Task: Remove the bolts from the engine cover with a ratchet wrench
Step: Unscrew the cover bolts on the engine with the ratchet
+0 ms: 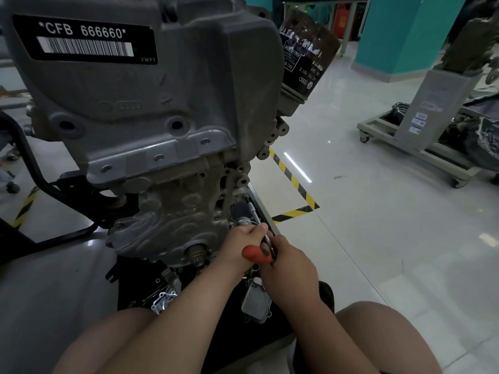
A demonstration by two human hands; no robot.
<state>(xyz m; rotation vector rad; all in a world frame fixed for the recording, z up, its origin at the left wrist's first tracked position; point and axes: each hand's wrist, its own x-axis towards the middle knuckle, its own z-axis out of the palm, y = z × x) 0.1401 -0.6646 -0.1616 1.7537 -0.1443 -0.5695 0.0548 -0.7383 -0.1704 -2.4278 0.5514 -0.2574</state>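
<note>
Bare forearms, bare left hand and right hand — bare knees below

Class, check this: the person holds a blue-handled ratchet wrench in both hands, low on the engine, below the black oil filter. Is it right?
No: the head view shows the ratchet wrench has a red handle, not blue. The rest stands: left hand and right hand grip it low on the engine, below the black oil filter.

Matt grey cast-metal engine; glossy tiled floor.
</note>
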